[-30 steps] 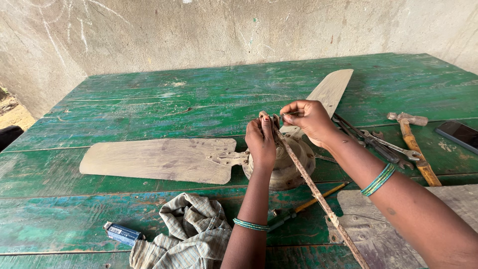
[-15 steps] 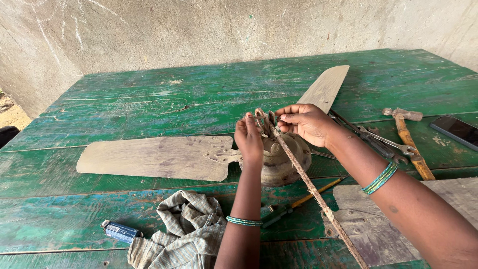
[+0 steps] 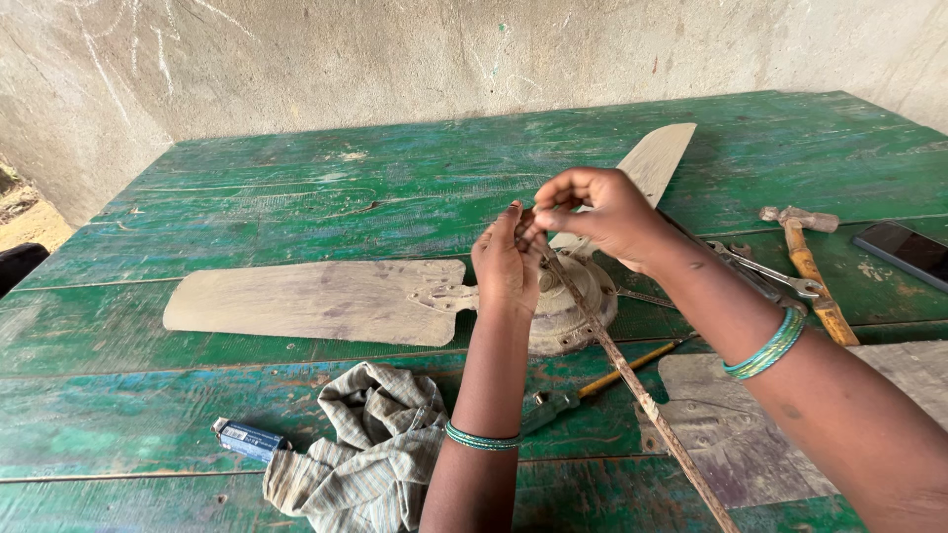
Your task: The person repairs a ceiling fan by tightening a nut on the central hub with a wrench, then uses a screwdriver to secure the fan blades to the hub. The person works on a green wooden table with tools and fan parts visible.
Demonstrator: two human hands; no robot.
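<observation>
Green table (image 3: 296,188) had loads of free room toward the far edge, tools crowding the right. Both hands, left (image 3: 506,266) and right (image 3: 607,212), pinched a rusty thin rod (image 3: 632,380) over the dusty fan hub (image 3: 573,306) mid-table, blades lying flat.

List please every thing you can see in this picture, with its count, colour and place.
ceiling fan: one, dusty beige, table centre, blades left and far
rod: one, rusty, slanting from the hands toward near right
cloth: one, striped grey, near edge
small cylinder: one, blue, left of cloth
screwdriver: one, green handle, near the fan
hammer: one, wooden handle, right
pliers: one, metal, beside hammer
phone: one, dark, far right
table: one, worn green
left hand: at rod top
right hand: pinching rod top
</observation>
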